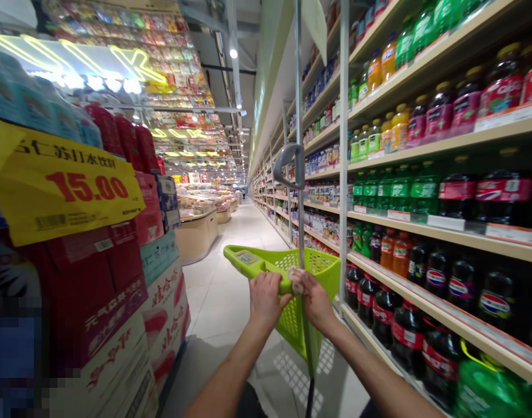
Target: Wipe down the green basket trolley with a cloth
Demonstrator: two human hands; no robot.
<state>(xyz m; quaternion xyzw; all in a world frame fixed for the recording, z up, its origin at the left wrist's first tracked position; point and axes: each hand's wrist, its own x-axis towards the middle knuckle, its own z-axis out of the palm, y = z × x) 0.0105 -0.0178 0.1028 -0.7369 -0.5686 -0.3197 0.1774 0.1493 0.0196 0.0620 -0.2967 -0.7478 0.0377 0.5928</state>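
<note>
Left hand: the left hand (pixel 266 296), just below the centre of the frame, is clamped on the near part of the green handle (pixel 244 261), fingers curled over the top and thumb pointing right.
Right hand: the right hand (pixel 317 301), just right of it, has its fingers closed on a crumpled pale wad (pixel 295 280); whether this is cloth or tissue cannot be told.
Pale wad: pressed against the right end of the handle, between the two hands.
Green basket: the perforated green basket (pixel 329 268) sits right of centre in the lower half, behind the hands, with its mesh shadow (pixel 287 371) on the pale floor (pixel 209 302) below.
Metal pole: a thin upright metal pole (pixel 298 75) runs from the top edge down past the basket to a dark lower end; a grey loop (pixel 299 168) is on it above the hands.
Right side: shelves (pixel 449 232) filled with rows of drink bottles (pixel 460 278) recede towards the centre.
Left side: a yellow price sign (pixel 69 183) reading 15.00 hangs before stacked red boxes (pixel 87 284); white cartons (pixel 166 316) stand just right of these.
Upper left: a lit neon sign (pixel 139 65).
Centre left: a rounded wooden display counter (pixel 198 238).
</note>
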